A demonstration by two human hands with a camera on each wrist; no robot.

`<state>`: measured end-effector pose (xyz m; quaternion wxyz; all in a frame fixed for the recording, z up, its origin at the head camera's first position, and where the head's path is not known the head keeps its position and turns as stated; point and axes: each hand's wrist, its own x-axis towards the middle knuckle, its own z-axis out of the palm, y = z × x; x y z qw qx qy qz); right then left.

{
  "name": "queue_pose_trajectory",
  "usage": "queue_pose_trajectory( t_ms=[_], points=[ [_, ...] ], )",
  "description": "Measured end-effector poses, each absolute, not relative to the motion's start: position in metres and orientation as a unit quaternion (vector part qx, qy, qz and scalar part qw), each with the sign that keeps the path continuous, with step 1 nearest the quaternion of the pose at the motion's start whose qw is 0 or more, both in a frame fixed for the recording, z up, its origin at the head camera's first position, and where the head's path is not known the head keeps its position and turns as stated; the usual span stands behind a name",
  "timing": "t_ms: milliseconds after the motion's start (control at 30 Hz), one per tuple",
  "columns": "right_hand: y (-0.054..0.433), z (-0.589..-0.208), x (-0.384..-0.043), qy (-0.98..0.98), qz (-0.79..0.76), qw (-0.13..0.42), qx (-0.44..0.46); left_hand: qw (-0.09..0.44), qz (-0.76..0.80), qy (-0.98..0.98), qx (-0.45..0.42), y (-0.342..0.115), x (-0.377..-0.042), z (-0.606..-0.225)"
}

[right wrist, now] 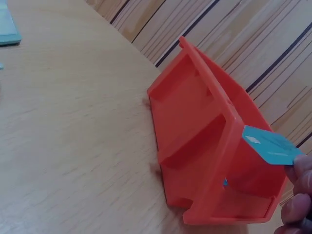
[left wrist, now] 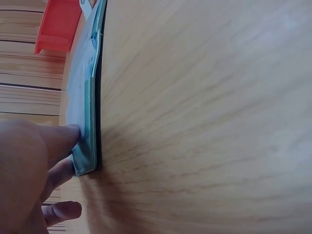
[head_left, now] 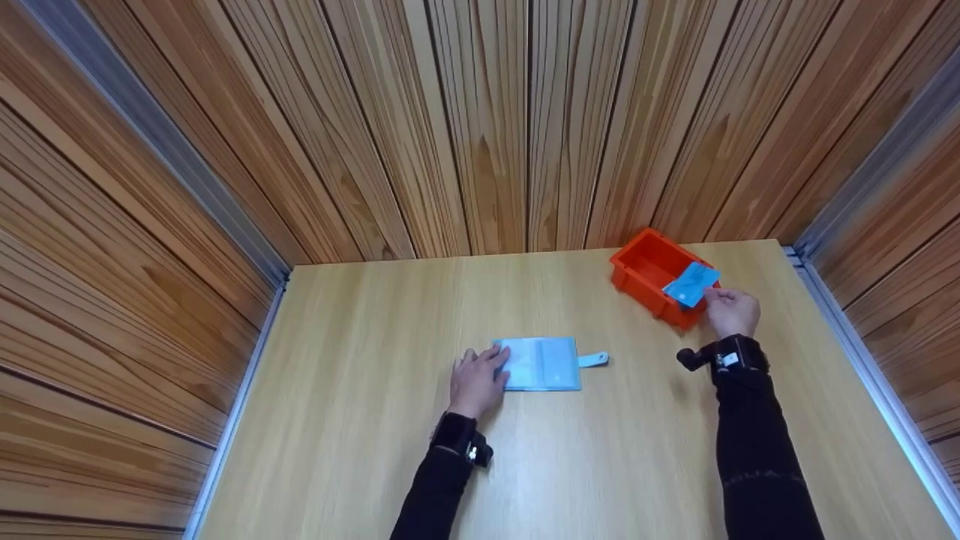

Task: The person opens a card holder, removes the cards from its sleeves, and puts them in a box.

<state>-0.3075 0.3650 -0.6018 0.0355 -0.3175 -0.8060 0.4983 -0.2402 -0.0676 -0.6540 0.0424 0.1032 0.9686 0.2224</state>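
Observation:
A light blue card wallet [head_left: 559,365] lies unfolded on the table, its strap with a snap pointing right. My left hand [head_left: 478,381] rests on its left end, fingertips on the cover; in the left wrist view the fingers [left wrist: 61,139] sit at the wallet's edge. Farther right, my right hand [head_left: 733,311] pinches a blue card [head_left: 691,284] by one corner. That card is held over the near right end of an orange-red plastic bin [head_left: 637,286]. From the right wrist, the card [right wrist: 270,145] overlaps the bin's rim.
The bin stands at the back right of the wooden table [head_left: 360,450], close to the wood-panelled back wall [head_left: 487,135]. Panelled side walls rise left and right, with metal rails [head_left: 870,382] along the table's sides. Both wrists wear black straps with cameras.

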Motion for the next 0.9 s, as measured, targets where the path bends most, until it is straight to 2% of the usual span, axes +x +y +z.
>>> queue_pose_trajectory(
  t_ms=[233,533,900],
  points=[
    [0.357,-0.608,-0.307,-0.827,0.465,0.033,-0.313,0.039,0.210,0.972,0.102,-0.067,-0.240,-0.654],
    [0.352,-0.609,-0.308,-0.837,0.439,-0.009,-0.328,0.046,0.214,0.970,0.103,-0.067,-0.240,-0.654],
    [0.340,-0.607,-0.312,-0.855,0.412,0.052,-0.311,0.047,0.210,0.971,0.104,-0.068,-0.242,-0.655]
  ],
)
